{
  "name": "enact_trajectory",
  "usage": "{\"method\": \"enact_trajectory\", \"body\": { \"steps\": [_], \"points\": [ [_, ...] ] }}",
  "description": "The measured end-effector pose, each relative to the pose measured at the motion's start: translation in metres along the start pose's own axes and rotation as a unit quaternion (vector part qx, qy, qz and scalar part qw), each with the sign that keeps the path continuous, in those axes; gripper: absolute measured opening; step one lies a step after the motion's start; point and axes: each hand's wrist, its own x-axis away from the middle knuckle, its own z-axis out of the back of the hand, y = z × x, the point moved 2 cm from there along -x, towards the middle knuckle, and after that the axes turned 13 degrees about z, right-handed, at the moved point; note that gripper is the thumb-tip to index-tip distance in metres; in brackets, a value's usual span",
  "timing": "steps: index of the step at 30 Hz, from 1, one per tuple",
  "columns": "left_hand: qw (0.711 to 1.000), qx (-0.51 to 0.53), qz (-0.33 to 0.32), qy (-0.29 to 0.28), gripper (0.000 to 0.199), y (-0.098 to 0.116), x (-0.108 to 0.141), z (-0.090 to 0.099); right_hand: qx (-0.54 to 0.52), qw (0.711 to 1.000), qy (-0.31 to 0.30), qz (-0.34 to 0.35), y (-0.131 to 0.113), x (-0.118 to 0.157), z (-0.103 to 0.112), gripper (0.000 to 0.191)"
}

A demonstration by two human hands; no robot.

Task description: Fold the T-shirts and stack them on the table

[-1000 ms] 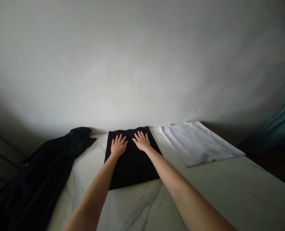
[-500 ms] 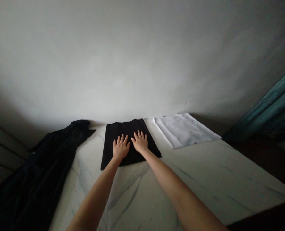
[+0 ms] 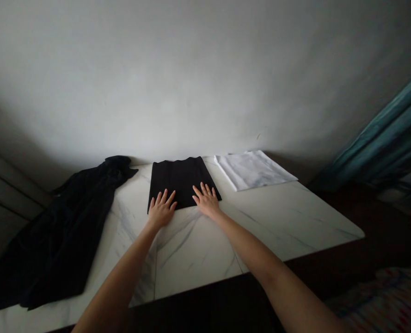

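Folded black cloth (image 3: 182,175) in play, lying flat straight ahead at twelve o'clock; nearest of all, patterned fabric (image 3: 392,300) down at four o'clock, then the bare near stretch of the worktop (image 3: 198,249), pale and grey-veined; now the hands, both at the cloth's near edge, left hand (image 3: 161,212) at its seven o'clock, right hand (image 3: 207,202) at its five; each grip is spread wide, palm down, fingers resting on the fabric, nothing pinched or held; the cloth lies under the fingertips and reaches away beyond them, its far edge rippling slightly; looks like a smoothing or pressing step, down at the near edge; a clean next move calls for an upward lift-off, with no dragging of that edge; out at three o'clock from the cloth, white cloth (image 3: 257,170), flat and apart from it; toward nine, a rumpled black garment (image 3: 66,240); beyond, the plain wall (image 3: 191,83), with teal fabric (image 3: 382,129) at two o'clock.
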Motion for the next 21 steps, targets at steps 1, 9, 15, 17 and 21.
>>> {"method": "enact_trajectory", "body": {
  "steps": [1, 9, 15, 17, 21],
  "points": [
    [1.000, 0.004, 0.004, -0.003, 0.055, -0.009, 0.003, 0.003, 0.001, 1.000, 0.000, -0.024, 0.006, 0.006, 0.001, 0.054],
    [0.958, 0.098, 0.258, 0.082, 0.042, -0.085, 0.019, 0.032, -0.044, 0.966, 0.059, -0.248, 0.077, 0.034, 0.038, 0.037],
    [0.936, 0.221, 0.275, 0.012, 0.024, -0.083, 0.002, 0.035, -0.194, 0.956, -0.001, -0.218, 0.093, 0.015, 0.042, 0.027],
    [0.935, 0.228, 0.267, 0.042, 0.023, -0.079, 0.000, 0.035, -0.221, 0.951, 0.035, -0.212, 0.094, 0.012, 0.043, 0.020],
    [0.913, 0.299, 0.276, 0.031, 0.021, -0.076, 0.002, 0.029, -0.255, 0.943, 0.041, -0.210, 0.095, 0.015, 0.042, 0.015]
  ]
}}
